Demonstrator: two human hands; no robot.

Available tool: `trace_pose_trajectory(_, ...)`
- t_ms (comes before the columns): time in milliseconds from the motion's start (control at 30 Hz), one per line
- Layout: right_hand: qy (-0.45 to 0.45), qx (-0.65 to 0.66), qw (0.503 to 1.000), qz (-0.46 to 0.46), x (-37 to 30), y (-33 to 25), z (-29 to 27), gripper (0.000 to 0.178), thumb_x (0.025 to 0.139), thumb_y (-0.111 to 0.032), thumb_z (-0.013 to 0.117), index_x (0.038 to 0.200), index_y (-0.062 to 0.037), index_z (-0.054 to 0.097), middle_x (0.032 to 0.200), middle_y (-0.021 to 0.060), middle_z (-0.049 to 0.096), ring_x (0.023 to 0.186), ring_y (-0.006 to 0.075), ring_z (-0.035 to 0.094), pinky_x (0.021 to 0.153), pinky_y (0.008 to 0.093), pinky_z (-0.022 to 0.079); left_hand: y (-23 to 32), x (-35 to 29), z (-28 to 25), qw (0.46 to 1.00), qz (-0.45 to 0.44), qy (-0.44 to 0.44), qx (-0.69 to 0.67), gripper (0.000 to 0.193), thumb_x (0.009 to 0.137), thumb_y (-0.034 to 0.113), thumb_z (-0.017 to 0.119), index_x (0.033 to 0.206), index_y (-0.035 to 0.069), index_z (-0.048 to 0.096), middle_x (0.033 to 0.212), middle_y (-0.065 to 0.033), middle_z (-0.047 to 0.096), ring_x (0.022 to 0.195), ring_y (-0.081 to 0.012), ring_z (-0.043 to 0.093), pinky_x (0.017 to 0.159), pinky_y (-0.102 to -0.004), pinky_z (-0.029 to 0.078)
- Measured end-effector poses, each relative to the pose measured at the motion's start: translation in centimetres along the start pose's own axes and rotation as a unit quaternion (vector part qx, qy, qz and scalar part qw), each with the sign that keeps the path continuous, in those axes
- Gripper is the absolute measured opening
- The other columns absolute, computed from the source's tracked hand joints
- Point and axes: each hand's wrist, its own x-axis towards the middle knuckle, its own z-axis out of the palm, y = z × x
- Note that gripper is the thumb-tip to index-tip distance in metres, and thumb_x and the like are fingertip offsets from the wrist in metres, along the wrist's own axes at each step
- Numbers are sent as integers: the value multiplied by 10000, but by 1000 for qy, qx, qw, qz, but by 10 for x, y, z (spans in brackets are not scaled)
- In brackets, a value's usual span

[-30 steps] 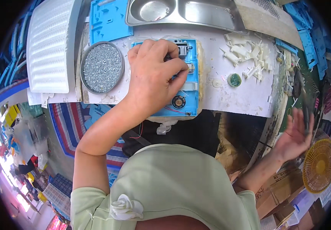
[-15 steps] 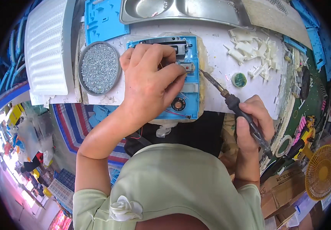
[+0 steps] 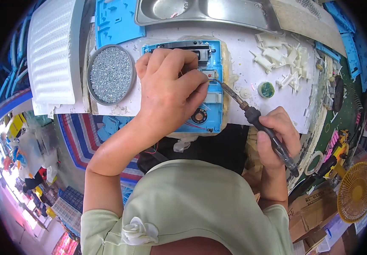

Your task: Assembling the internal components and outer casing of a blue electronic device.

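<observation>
Where white worktop (image 3: 277,110) fills upper centre: left hand (image 3: 170,93) fingers pressing blue casing (image 3: 213,112); right hand (image 3: 275,136) fingers wrapped around soldering iron (image 3: 255,117); screw dish (image 3: 110,74) upper left.

You have a blue plastic housing (image 3: 211,91) on a white desk (image 3: 272,110), a grey round dish of silvery screws (image 3: 110,74), a black-handled soldering iron (image 3: 260,123), a yellow fan (image 3: 357,192), and a red-and-blue striped cloth (image 3: 86,140).

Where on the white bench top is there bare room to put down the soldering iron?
Bare strip: on the white bench top, between the blue case and its right edge, below the green cap. Crowded: white plastic bits upper right, screw dish left, left hand over the case, steel tray behind.
</observation>
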Motion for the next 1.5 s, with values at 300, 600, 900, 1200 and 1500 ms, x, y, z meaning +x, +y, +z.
trace_pose_trajectory(300,-16,-23,999,-27,4,-2,1,244,761,-28,725,989,41,673,697,96,606,576,219,535,549,323,410,1,0,-1,1000,2,-1,5,191,657,95,805,818,129,709,955,-9,595,894,-222,552,823,-383,358)
trace_pose_trajectory(600,-10,-31,999,-23,3,-4,-6,259,761,-18,728,1006,44,669,701,99,612,583,220,541,561,324,425,2,0,0,1000,0,-2,17,181,658,91,805,808,136,715,945,0,592,878,-211,546,817,-385,357)
trace_pose_trajectory(900,-10,-34,999,-22,4,-5,-13,275,774,-19,728,1032,43,657,729,110,631,598,222,545,571,319,428,3,0,-3,1000,7,-6,28,184,680,99,810,838,135,723,957,-2,601,855,-204,549,828,-376,355)
trace_pose_trajectory(1200,-6,-37,999,-28,6,-4,-17,280,779,-25,729,1043,35,656,733,103,632,599,220,546,573,319,429,3,-2,-7,999,25,-3,31,212,719,87,799,917,133,739,936,6,626,831,-190,569,831,-376,353)
trace_pose_trajectory(1500,-12,-33,999,-27,11,-4,-14,265,787,-28,734,1032,36,657,730,101,629,595,215,547,566,324,427,1,5,-2,998,40,8,56,216,726,65,802,922,126,735,849,5,657,803,-188,599,817,-369,374)
